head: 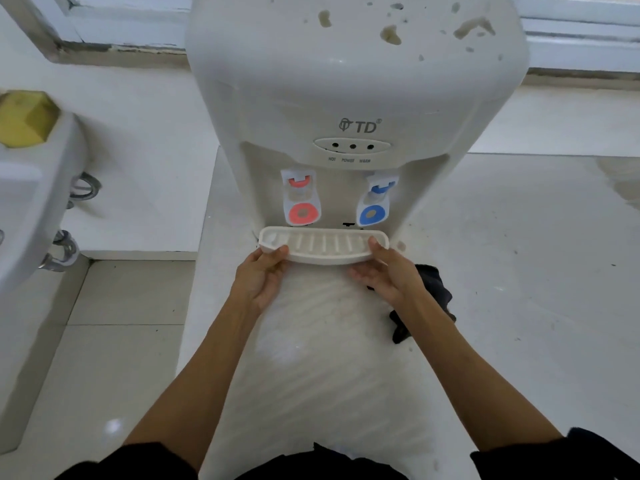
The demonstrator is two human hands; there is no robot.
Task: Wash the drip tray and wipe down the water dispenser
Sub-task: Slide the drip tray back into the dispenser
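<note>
My left hand [265, 273] and right hand [388, 271] grip the drip tray [323, 244] by its ends, at the water dispenser [353, 98] base (below both taps), dark cloth [434, 289] near right.

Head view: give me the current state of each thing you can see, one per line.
drip tray: at the dispenser's base under the taps, held at both ends
left hand: gripping the tray's left end
right hand: gripping the tray's right end, thumb on the rim
water dispenser: upright, top spotted with dirt
red tap: untouched
blue tap: untouched
dark cloth: lying crumpled beside the dispenser, behind the right wrist
</note>
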